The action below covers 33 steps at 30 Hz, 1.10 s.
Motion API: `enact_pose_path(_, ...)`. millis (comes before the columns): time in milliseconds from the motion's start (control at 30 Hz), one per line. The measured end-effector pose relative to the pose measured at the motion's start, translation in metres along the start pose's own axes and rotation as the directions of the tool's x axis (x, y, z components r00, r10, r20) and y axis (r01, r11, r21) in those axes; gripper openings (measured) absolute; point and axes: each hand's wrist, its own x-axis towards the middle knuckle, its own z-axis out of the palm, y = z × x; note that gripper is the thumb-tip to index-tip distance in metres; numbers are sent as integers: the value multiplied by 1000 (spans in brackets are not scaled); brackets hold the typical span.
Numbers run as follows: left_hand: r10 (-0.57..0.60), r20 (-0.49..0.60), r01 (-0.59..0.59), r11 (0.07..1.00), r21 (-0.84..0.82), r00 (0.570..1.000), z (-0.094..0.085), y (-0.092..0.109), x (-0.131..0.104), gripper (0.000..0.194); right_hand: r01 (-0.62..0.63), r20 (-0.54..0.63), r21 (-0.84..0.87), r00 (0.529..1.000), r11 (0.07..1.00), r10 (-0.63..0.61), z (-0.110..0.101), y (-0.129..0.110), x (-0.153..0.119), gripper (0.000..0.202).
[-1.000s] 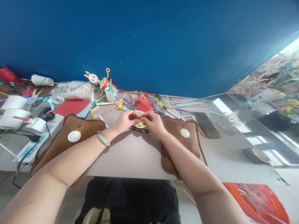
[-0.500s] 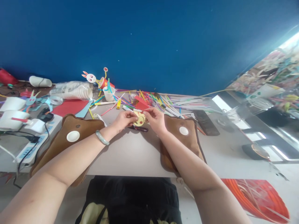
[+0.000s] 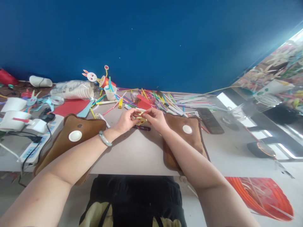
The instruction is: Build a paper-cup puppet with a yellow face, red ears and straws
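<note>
Both of my hands meet over the middle of the table, fingers pinched. Between them is a small yellow paper cutout [image 3: 142, 120] with a drawn face-like pattern, largely covered by the fingers. My left hand [image 3: 126, 121] closes on its left side, a pale bangle [image 3: 105, 138] on that wrist. My right hand [image 3: 156, 119] pinches its upper right edge. Just below the fingers a dark pen-like tool [image 3: 143, 128] lies on the table. Behind the hands lies a piece of red paper [image 3: 144, 102].
Brown cushioned pads [image 3: 91, 127] lie under both forearms. Colored straws [image 3: 189, 102] spread along the wall. At left are stacked paper cups [image 3: 79, 91], a rabbit-faced cup craft [image 3: 92, 76] and a power strip [image 3: 42, 142]. A dark flat slab [image 3: 209, 120] lies at right.
The yellow cutout has been tilted, and its face now shows less. My hands have drawn closer together around it, the right shifting slightly left.
</note>
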Motion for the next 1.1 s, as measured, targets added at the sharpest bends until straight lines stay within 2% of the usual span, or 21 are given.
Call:
enact_pose_path(267, -69, -8, 68, 996, -56, 998, 1, -5, 4, 31, 37, -12, -35, 999, 999, -37, 2, 3, 1, 24)
enact_pose_path(433, -214, 99, 227, 963, -144, 972, 0, 0, 3, 32, 36, -19, -49, 999, 998, -37, 0, 2, 1, 22)
enact_pose_path(600, -259, 154, 289, 930, -227, 953, -2, 6, 1, 30, 33, -11, -38, 999, 999, -34, 0, 4, 1, 22)
enact_pose_path(733, -282, 134, 307, 920, -244, 950, 0, 6, 0, 28, 24, -4, 9, 1000, 1000, -24, -2, 4, 3, 29)
enact_pose_path(867, -289, 81, 300, 907, -296, 954, 2, 8, 1, 29, -67, 30, 76, 997, 995, 64, -4, 3, 4, 35)
enact_pose_path(1100, -288, 47, 288, 907, -308, 956, 1, 9, 1, 32, -21, 7, 49, 1000, 999, 20, -3, 9, 6, 22)
